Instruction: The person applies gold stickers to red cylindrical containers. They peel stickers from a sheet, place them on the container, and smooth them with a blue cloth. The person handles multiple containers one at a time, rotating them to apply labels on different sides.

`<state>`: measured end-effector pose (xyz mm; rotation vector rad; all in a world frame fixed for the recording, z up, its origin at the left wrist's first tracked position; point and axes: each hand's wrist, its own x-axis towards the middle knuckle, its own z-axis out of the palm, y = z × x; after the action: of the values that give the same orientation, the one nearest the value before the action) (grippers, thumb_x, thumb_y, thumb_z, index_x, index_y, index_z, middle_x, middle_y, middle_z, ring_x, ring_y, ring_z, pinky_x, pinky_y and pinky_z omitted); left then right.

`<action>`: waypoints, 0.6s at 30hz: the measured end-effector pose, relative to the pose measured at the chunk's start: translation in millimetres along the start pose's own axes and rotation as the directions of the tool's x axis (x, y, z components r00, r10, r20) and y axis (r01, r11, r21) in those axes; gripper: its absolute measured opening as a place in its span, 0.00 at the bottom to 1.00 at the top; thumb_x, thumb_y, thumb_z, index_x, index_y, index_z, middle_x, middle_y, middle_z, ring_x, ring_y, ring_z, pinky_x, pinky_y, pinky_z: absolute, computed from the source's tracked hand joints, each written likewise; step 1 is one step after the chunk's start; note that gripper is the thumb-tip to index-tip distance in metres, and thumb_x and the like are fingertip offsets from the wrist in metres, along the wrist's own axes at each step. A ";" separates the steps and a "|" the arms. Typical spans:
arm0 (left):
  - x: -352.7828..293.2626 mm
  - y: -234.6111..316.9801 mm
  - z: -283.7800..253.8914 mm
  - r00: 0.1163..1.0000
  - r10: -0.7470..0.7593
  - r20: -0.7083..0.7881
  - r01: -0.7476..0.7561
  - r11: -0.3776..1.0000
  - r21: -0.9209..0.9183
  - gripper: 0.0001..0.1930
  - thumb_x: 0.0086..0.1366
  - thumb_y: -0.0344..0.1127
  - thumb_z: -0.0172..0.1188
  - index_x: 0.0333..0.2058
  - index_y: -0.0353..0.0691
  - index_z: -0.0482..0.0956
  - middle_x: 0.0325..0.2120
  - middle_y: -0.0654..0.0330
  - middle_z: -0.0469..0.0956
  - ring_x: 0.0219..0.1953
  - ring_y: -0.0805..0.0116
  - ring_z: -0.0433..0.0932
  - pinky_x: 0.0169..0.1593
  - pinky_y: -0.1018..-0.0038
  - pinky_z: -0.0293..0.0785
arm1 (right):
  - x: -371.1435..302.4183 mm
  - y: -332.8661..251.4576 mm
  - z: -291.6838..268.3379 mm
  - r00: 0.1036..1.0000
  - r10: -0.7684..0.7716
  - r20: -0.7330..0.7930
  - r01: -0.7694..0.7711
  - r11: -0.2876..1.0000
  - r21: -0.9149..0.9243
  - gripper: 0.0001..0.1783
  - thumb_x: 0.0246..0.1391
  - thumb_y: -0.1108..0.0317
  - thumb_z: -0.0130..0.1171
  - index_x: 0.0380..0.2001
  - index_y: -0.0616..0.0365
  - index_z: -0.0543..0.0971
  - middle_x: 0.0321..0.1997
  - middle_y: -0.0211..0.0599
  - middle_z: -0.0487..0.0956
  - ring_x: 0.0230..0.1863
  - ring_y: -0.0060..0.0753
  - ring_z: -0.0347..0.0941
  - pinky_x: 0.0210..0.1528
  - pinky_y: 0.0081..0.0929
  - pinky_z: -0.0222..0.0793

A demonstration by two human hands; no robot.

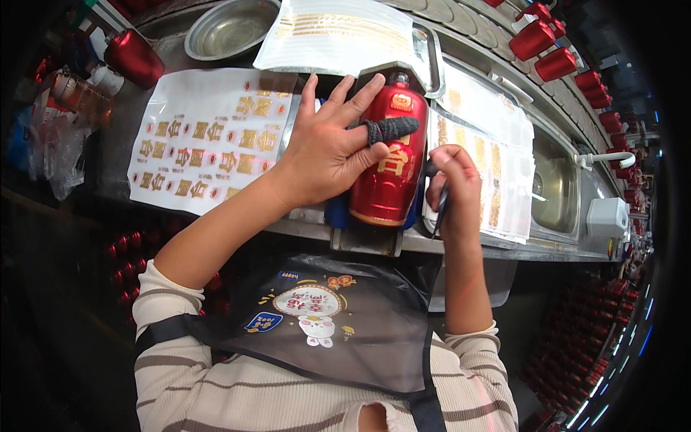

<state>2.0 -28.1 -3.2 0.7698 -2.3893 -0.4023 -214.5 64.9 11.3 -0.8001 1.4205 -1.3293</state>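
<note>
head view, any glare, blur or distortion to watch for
Head view: bright highlights on the red bottle and steel sink; head view: the conveyor looks bowed by the fisheye, corners fall black; head view: the right hand seems slightly soft, perhaps from motion.

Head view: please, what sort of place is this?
Probably a bottle-decorating workshop: gold-printed sheets lie near the red bottle under the left hand, and more red bottles stand along what looks like a conveyor.
</note>
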 end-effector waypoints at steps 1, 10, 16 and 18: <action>-5.0 5.8 1.7 0.996 0.039 -0.082 -0.037 0.999 0.035 0.21 0.69 0.56 0.55 0.36 0.46 0.86 0.70 0.52 0.60 0.66 0.34 0.62 0.68 0.34 0.38 | 5.5 0.2 -10.4 0.999 0.051 -0.009 -0.049 0.992 0.117 0.10 0.61 0.63 0.58 0.39 0.59 0.76 0.21 0.26 0.72 0.15 0.16 0.64 0.20 0.16 0.59; -58.7 54.3 -0.4 0.988 -0.116 -0.104 0.087 0.965 -0.249 0.17 0.67 0.51 0.60 0.45 0.49 0.87 0.71 0.48 0.55 0.75 0.42 0.44 0.70 0.38 0.26 | 5.9 -57.1 39.0 0.482 -0.782 0.395 0.804 0.216 -0.554 0.18 0.45 0.83 0.63 0.41 0.57 0.77 0.36 0.35 0.76 0.40 0.32 0.76 0.45 0.26 0.74; -77.2 47.1 4.2 0.787 -0.616 -0.040 0.317 0.459 -0.830 0.24 0.74 0.41 0.53 0.64 0.33 0.69 0.57 0.55 0.73 0.56 0.71 0.70 0.63 0.72 0.61 | -23.2 -40.3 36.0 0.211 -0.499 0.841 0.900 -0.236 -0.366 0.11 0.38 0.68 0.64 0.30 0.53 0.78 0.29 0.32 0.73 0.39 0.35 0.75 0.38 0.34 0.71; -70.4 51.4 -1.7 0.784 -0.614 0.093 0.376 0.349 -0.858 0.26 0.75 0.39 0.52 0.66 0.31 0.64 0.62 0.56 0.70 0.60 0.72 0.68 0.64 0.73 0.61 | -47.8 -37.3 18.8 0.313 -0.446 0.838 0.934 -0.015 -0.356 0.13 0.40 0.71 0.67 0.34 0.56 0.81 0.31 0.34 0.76 0.38 0.35 0.76 0.37 0.30 0.72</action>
<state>27.3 55.0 -10.2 0.9539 -1.3182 -1.5124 -188.8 96.8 59.8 -2.7895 1.0663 -0.7910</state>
